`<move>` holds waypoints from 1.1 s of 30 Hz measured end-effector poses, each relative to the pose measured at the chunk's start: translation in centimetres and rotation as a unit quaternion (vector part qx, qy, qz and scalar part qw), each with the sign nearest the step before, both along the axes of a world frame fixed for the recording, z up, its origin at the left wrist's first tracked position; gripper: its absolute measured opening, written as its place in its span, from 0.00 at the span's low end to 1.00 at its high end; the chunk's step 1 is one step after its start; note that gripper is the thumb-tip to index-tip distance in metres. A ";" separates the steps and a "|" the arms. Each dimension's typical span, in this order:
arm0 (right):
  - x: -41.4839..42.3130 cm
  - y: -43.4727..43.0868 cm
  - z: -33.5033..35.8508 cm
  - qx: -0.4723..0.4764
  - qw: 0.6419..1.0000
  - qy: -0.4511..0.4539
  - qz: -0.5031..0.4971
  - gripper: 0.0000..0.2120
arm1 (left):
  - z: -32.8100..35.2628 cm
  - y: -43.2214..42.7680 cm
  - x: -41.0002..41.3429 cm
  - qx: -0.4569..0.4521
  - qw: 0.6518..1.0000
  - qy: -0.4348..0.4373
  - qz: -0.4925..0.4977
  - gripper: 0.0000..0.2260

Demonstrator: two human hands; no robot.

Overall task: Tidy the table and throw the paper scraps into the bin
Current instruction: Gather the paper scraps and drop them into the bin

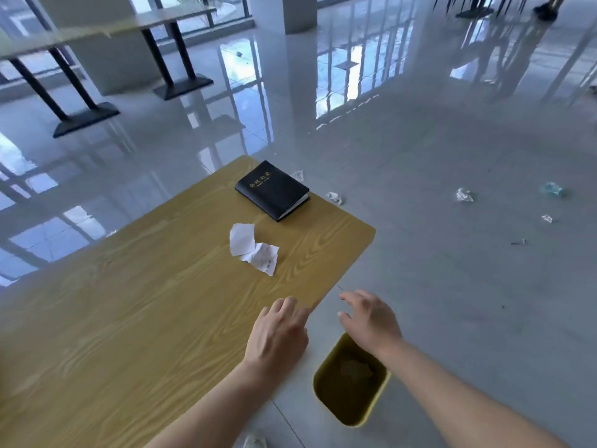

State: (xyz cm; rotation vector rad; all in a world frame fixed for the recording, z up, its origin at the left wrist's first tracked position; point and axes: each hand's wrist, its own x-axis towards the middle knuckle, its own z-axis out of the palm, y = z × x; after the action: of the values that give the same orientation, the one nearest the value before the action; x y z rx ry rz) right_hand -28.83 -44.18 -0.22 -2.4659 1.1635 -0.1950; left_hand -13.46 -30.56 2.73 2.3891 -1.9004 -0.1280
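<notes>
Our 2 hands, left (277, 334) and right (371, 321), spread, empty; 2 paper scraps (253, 248) on desk (129, 318); careless sweeping risks overshooting bin (350, 383).

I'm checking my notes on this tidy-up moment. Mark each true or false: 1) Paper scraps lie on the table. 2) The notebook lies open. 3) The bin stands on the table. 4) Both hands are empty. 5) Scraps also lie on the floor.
1) True: white paper scraps lie on the table.
2) False: the black notebook lies closed near the far corner.
3) False: the bin stands on the floor beside the table.
4) True: the left hand and right hand are open and hold nothing.
5) True: a crumpled scrap is one of several on the floor.
</notes>
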 end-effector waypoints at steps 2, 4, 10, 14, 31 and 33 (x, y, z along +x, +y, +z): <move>2.3 0.1 1.2 -0.010 0.999 -0.014 0.035 0.19 | 0.8 0.8 1.8 0.006 0.999 -0.017 0.030 0.14; 4.5 0.4 2.0 -0.023 0.997 -0.025 0.067 0.19 | 1.1 1.5 3.8 0.010 0.998 -0.020 0.063 0.13; 11.2 0.3 2.7 -0.011 0.995 -0.008 0.102 0.17 | 0.9 2.4 10.3 0.019 0.991 -0.019 0.135 0.12; 15.4 -0.9 1.9 0.003 0.996 0.025 0.086 0.15 | -0.2 1.3 14.8 0.028 0.989 -0.024 0.140 0.12; 25.4 -5.5 -1.5 -0.040 0.971 0.124 0.200 0.22 | -5.1 -9.3 27.0 0.029 0.996 0.039 0.078 0.20; 25.6 -5.5 -2.0 -0.048 0.965 0.129 0.224 0.20 | -5.7 -10.1 27.7 0.059 0.996 0.041 0.047 0.25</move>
State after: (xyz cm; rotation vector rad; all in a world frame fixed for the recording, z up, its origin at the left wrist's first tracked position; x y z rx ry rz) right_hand -3.22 -49.70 -2.23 -2.8256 0.6656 0.2101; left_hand 14.22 -40.71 -2.96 2.5019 -1.7876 -0.3362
